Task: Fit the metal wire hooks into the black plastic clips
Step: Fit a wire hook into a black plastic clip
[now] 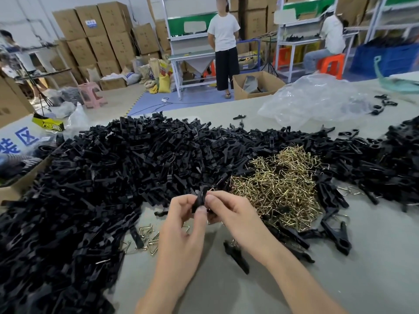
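Note:
Both hands meet above the table's middle on one black plastic clip (200, 198), held upright. My left hand (181, 225) pinches the clip from the left and below with thumb and fingers. My right hand (229, 214) pinches it from the right, where a thin metal wire hook (212, 189) shows at the clip's top edge. A heap of brass-coloured wire hooks (276, 184) lies just right of my hands. A very large pile of black clips (108, 177) covers the table's left and far side.
Several loose hooks (147, 236) and single clips (237, 257) lie on the grey table (340, 279) near my wrists. More clips (401, 155) pile at the right. A clear plastic bag (313, 98) sits far right. People, cardboard boxes and workbenches stand beyond the table.

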Demonstrator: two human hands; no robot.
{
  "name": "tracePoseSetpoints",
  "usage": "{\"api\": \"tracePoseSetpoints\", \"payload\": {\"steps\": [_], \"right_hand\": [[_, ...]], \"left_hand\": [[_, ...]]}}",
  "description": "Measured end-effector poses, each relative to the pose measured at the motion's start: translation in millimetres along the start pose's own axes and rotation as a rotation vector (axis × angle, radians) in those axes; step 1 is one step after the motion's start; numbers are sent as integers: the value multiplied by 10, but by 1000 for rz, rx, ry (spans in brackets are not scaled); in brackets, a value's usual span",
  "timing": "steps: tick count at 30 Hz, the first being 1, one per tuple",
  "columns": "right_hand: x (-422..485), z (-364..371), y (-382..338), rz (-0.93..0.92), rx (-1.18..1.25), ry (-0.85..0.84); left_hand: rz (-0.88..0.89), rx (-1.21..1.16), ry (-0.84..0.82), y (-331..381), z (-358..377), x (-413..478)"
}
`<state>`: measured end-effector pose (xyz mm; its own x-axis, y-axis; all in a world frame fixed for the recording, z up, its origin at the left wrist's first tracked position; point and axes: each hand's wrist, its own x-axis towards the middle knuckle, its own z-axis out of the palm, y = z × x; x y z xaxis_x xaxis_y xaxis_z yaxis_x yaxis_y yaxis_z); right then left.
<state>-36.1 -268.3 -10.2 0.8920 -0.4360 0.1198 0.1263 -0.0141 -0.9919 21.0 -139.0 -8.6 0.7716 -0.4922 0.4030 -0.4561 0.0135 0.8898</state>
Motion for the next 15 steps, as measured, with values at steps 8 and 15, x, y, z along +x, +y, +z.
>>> {"api": "tracePoseSetpoints", "payload": {"steps": [8,15], "right_hand": [[-5,-59,3,70,157,-129],[13,-88,37,78,199,12]], "left_hand": [[-110,-257,59,34,-69,35],[-132,-244,163,5,-123,44]]}}
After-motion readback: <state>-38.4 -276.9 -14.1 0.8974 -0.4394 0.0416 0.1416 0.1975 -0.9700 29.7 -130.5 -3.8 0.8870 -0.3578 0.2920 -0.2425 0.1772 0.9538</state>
